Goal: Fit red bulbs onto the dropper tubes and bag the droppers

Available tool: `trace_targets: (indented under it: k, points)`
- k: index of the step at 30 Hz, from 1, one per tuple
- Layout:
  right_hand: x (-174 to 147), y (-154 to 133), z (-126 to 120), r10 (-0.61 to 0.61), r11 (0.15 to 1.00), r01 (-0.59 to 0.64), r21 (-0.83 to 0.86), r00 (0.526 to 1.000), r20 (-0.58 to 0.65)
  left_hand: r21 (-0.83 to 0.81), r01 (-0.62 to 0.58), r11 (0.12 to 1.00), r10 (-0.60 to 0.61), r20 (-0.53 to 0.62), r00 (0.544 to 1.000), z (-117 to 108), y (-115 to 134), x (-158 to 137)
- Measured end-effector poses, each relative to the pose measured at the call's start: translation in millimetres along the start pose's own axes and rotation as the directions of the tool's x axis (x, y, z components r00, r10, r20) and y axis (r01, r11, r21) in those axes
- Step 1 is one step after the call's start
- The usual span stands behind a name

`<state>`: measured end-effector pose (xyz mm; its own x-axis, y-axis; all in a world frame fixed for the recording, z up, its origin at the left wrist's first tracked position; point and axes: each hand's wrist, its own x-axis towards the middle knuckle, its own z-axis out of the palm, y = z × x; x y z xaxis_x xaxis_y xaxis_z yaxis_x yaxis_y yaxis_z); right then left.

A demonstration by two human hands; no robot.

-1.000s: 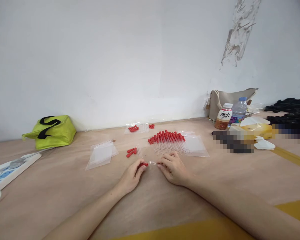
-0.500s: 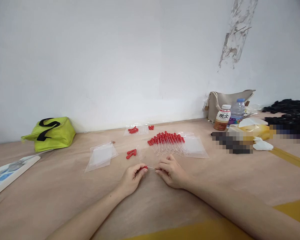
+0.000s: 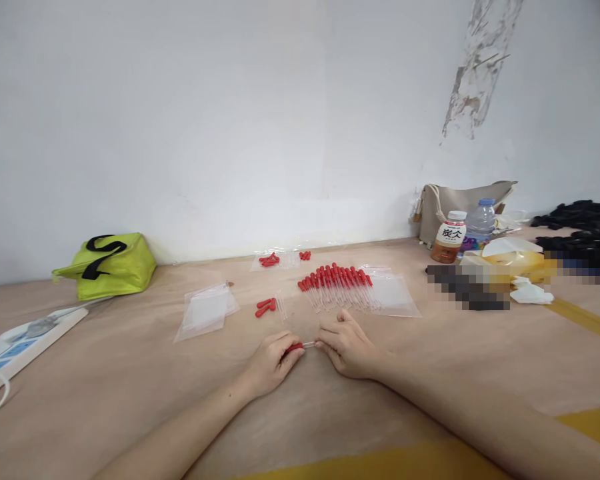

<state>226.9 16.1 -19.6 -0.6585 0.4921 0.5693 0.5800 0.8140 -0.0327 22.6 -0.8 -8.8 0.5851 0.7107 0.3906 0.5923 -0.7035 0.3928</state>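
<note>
My left hand is closed on a red rubber dropper bulb, which shows between thumb and fingers. A thin clear dropper tube spans the short gap to my right hand, whose fingertips pinch its other end. Whether the tube sits inside the bulb's mouth is hidden by the left fingers. Beyond my hands lies a row of droppers with red bulbs and clear tubes. Several loose red bulbs rest left of it, beside a few bare tubes.
Clear plastic bags lie to the left and right; another bag with red bulbs is near the wall. A lime-green bag and power strip stand left. Bottles, a tissue pack and a beige bag stand right.
My left hand has moved right, closer to my right hand, with the bulb. Less of the tube shows between them. The whole view has shifted slightly.
</note>
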Motion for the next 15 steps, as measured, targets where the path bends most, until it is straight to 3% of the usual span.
trace_targets:
  k: [9,15]
  points:
    - [9,-6,1,0.039,0.999,-0.041,0.024,0.995,0.089,0.046,-0.086,0.995,0.085,0.025,0.996,-6,-3,3]
    - [11,-8,-7,0.012,0.992,-0.006,-0.123,0.999,0.05,0.116,-0.137,0.984,0.143,-0.046,0.989,-11,-22,-3]
